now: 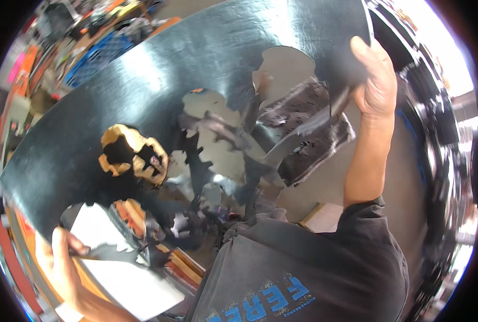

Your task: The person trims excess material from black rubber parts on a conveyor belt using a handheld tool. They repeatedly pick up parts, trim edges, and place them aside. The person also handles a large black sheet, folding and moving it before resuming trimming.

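Note:
A large, glossy black flexible sheet (150, 84), perhaps rubber or leather, stretches bowed between my two hands. Irregular cutouts with jagged edges run along its lower side, leaving thin strips hanging there. My right hand (375, 76) grips the right edge, thumb on the near face. At the lower left, my left hand (64, 261) pinches the other end beside a cutout. Through one opening shows a tan, torn-looking piece (156, 149); its material is unclear. The cutouts in the middle open onto grey floor. Motion blurs the lower strips.
A dark, light-edged mat or cloth (315, 157) lies on the floor beyond the sheet. A white panel (134, 285) is below my left hand. A blue plastic crate (98, 56) sits among clutter at upper left. Black items (436, 100) line the right side. A pale board (323, 217) is near my torso.

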A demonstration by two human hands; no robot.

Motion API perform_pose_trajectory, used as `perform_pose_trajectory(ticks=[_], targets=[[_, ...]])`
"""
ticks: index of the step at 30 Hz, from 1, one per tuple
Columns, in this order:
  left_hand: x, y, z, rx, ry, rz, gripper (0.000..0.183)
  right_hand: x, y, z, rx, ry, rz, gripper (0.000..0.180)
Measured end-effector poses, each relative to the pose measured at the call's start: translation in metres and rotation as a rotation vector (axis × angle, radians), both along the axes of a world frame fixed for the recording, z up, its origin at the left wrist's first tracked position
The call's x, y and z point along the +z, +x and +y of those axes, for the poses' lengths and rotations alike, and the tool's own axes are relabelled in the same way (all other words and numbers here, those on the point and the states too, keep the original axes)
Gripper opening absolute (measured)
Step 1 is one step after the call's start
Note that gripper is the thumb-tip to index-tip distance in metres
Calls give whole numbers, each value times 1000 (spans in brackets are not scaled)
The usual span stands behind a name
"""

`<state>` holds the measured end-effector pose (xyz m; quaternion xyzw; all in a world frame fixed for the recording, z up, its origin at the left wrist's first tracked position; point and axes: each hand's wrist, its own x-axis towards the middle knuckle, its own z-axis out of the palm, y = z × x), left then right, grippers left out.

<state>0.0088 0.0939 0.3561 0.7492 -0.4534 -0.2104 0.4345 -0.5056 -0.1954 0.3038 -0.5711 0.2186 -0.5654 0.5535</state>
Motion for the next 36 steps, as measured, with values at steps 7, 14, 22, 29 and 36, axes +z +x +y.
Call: perform_pose_trajectory(ticks=[7,14,22,29,36], targets=[[-77,-78,-205,-500,-33,367,22,7,-152,1,-727,91,545,30],[-84,-241,-423,-746,10,123,25,92,-300,12,-1263,22,995,43],[-202,-357,-551,-1079,-19,51,16,35,-358,88,-1445,466,1255,25],[-458,-282,-501,-1254,294,-530,92,-245,-262,239,-837,398,1496,47],[-492,-12,-235,-1019,1231,-408,49,-422,-119,373,384,1745,962,40]])
